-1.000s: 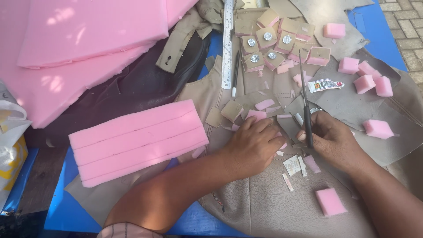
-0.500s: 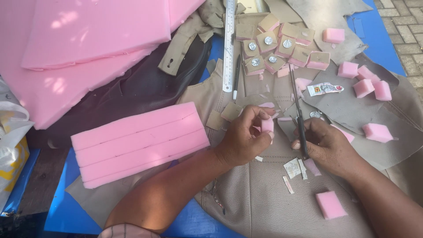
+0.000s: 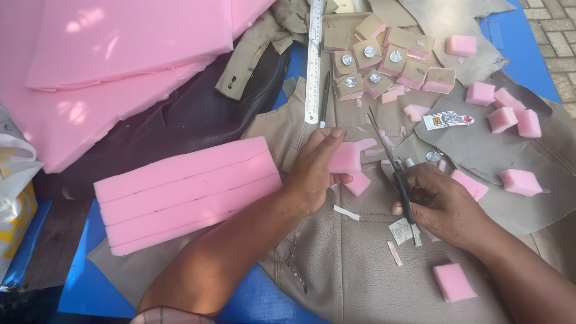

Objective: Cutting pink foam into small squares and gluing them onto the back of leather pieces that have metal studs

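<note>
From the head view, our left hand point(image 3: 315, 171) is pinched around a small pink foam piece point(image 3: 346, 158), thumb beneath and fingers on top, holding it raised just above the tan leather sheet point(image 3: 354, 270) on the bench. Our right hand point(image 3: 441, 204) is clenched around the handles of the scissors point(image 3: 393, 165), whose blades lie along a line running up and to the left, the tips pointing past the foam's right edge. So the foam sits just to the left of the blades, near them but apart, and the right hand is the nearer one to the cutting edge.

A second pink scrap point(image 3: 359, 183) lies just below the held piece. To the left rests a scored pink foam block point(image 3: 189, 192), well apart from both hands. Beyond the hands, a steel ruler point(image 3: 314, 60) runs away from us, beside a cluster of foam squares topped with card and silver discs point(image 3: 384, 63). Loose pink cubes point(image 3: 501, 120) dot the grey leather at right, near a small glue tube point(image 3: 447, 120). Paper slivers point(image 3: 347, 212) lie between our wrists; nothing blocks the blades.
</note>
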